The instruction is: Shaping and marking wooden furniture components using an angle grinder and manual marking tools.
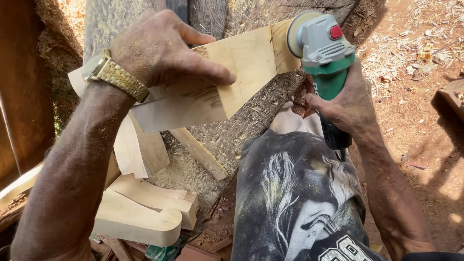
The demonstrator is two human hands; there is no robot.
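Wood piece, pale and angled, is lying across a rough, sawdust-covered log at the top of the head view. Its left end is disappearing behind the left hand and wrist, so its full shape is hard to make out. That hand, wearing a gold watch, is pressing down on the piece with fingers spread flat. The right hand is clenching the green body of a grinder, whose disc is touching the piece's right end; the disc face is mostly hidden. More cut pieces are lying below left, partly cut off by the forearm.
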